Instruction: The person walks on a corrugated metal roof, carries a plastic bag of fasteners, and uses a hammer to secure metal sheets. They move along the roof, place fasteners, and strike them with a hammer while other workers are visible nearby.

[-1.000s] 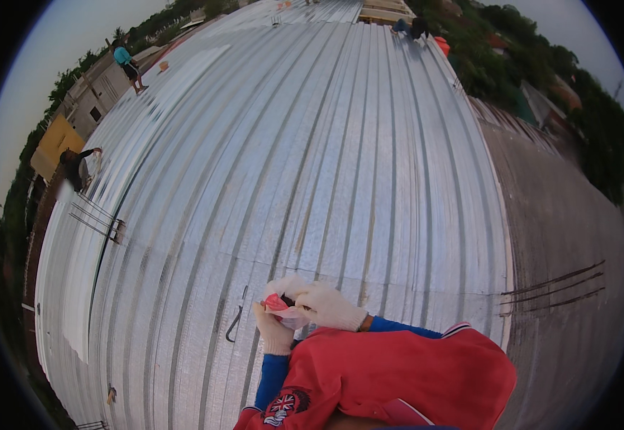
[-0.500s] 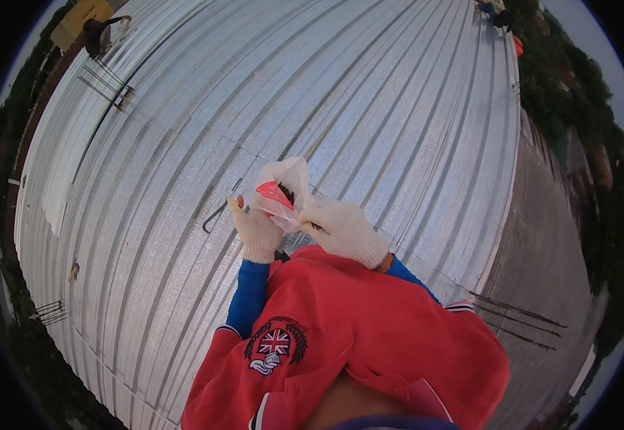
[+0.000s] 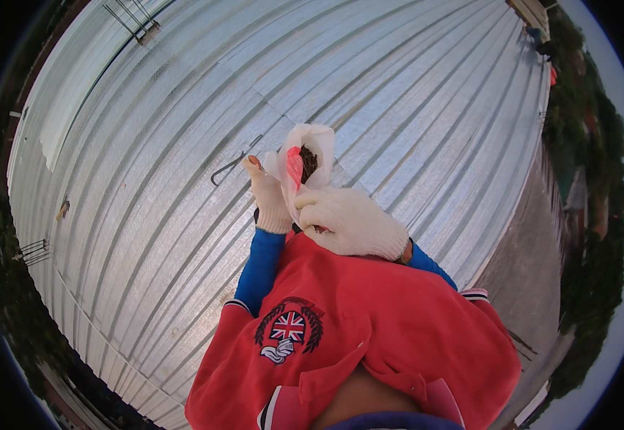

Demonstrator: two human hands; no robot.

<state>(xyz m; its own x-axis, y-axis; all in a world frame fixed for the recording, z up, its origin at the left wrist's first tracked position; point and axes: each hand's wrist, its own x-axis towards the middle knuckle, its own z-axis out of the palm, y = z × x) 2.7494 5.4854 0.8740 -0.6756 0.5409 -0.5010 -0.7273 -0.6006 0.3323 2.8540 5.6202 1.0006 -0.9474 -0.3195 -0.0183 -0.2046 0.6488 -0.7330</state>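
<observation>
A translucent white plastic bag [image 3: 319,136] with a red patch stands open at chest height. Inside lies a heap of small dark pieces [image 3: 307,165], too small to name. My left hand [image 3: 269,197], in a cream knitted glove with a bare thumb tip, supports the bag from its left side, thumb sticking up. My right hand [image 3: 355,221], gloved alike, is closed with its fingers at the bag's near edge. Something small and reddish-brown shows in the curl of its fingers, not clear enough to name.
Ribbed metal sheeting [image 3: 183,179] spreads all around. A dark hooked rod [image 3: 234,161] lies on it left of the bag. Rebar stubs [image 3: 136,25] stick up at far left, more rebar [image 3: 34,251] at the left edge. A person [image 3: 541,44] is at far right, near the sheeting's edge.
My view has shifted, so the person at far left is out of sight. Both hands and the bag appear slightly higher, and the bag's mouth shows more of the dark pieces.
</observation>
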